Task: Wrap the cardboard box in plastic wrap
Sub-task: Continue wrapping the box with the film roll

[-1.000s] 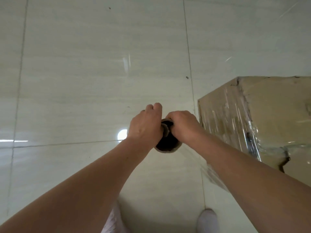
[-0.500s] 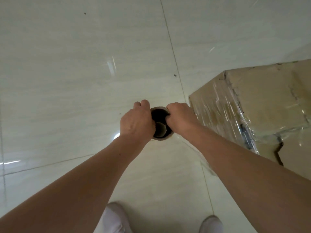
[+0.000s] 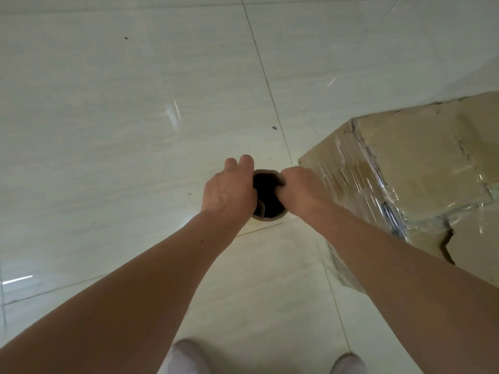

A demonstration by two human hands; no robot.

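The left hand (image 3: 229, 193) and right hand (image 3: 299, 190) grip the roll (image 3: 267, 197), fingers (image 3: 247, 161) curled over its rim; ease the tension and the film (image 3: 348, 182) may sag off the cardboard box (image 3: 418, 163)

On my feed I see two bare forearms, uncovered to the frame's edge, ending in a bare left hand (image 3: 229, 190) and a bare right hand (image 3: 299, 190). At the bottom show a white, round-toed left shoe (image 3: 186, 357) and a matching right shoe (image 3: 348, 364).
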